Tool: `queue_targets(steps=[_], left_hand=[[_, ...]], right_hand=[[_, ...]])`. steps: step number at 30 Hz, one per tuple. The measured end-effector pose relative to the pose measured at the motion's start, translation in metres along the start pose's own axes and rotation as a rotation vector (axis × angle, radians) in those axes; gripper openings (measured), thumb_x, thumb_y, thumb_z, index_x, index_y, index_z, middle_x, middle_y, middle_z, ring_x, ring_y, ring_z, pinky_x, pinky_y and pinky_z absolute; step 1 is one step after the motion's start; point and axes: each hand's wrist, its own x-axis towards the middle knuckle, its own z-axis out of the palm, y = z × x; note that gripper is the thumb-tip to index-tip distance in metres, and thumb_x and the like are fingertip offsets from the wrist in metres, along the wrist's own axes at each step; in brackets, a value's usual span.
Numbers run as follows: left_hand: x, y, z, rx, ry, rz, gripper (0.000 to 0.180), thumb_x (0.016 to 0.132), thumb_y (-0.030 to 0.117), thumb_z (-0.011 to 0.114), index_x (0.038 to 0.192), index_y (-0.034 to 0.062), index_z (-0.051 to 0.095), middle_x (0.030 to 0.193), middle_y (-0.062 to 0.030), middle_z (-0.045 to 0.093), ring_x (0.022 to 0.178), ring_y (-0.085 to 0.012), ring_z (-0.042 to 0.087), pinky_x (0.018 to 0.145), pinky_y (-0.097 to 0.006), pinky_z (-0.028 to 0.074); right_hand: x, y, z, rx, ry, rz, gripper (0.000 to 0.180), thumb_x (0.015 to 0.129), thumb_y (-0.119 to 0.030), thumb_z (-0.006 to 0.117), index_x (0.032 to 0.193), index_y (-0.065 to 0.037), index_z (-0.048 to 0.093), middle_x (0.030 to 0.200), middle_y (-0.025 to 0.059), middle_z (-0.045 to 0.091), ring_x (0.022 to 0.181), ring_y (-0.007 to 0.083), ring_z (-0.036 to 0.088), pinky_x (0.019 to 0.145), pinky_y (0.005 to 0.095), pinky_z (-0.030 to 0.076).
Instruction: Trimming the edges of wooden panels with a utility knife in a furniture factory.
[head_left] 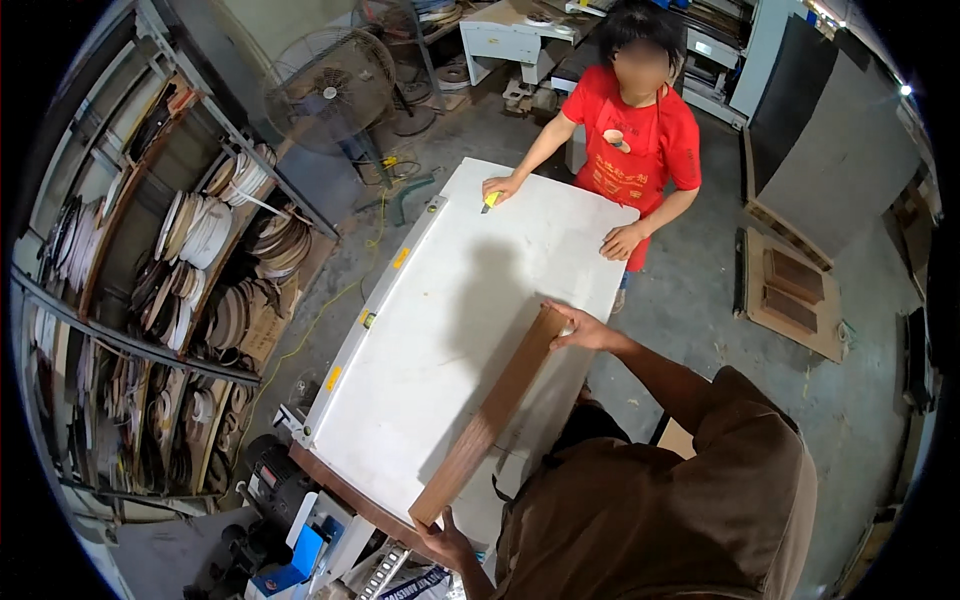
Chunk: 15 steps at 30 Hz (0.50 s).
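Note:
A long brown wood-grain board [488, 420] is held at its two ends, over the white tabletop [405, 350]. At the far end my right hand [580, 328] grips it, the thumb and fingers closed on the edge. My left hand [447, 542] is closed on the near end, by the table's lower corner; part of that hand is hidden. Across the table a person in a red shirt and apron [640, 135] holds a small yellow-handled tool [491, 201], perhaps a cutter, against the tabletop. The person's other hand [622, 242] rests on the table's right corner.
Shelves with rolls of edge banding [200, 230] stand at the left. A large fan [330, 92] is behind the table. Along the table's left side runs a rail [370, 315]. A dark motor [272, 468] sits at the lower left. Panels [795, 290] lie on the floor at the right.

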Motion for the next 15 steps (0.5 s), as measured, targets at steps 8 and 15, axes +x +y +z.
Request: queue_targets(steps=[8,15], left_hand=[[-0.009,0.008,0.004,-0.052,-0.014,0.134,0.072,0.085,-0.017,0.071,0.15,-0.009,0.04,0.14,-0.0216,0.055,0.128,-0.0282,0.055,0.108,-0.039,0.047],[-0.007,-0.005,0.003,0.066,0.047,0.254,0.066,0.09,-0.007,0.072,0.148,-0.0086,0.043,0.132,-0.0206,0.061,0.118,-0.0263,0.06,0.098,-0.038,0.05]], right_hand=[[0.003,0.01,0.002,0.044,0.019,0.014,0.092,0.087,-0.022,0.085,0.16,-0.003,0.033,0.16,0.0069,0.041,0.145,0.0169,0.036,0.122,0.0345,0.026],[0.001,-0.004,0.005,0.013,0.027,-0.074,0.091,0.09,-0.028,0.082,0.16,-0.001,0.031,0.156,0.0111,0.045,0.141,0.0184,0.041,0.117,0.0331,0.03]])
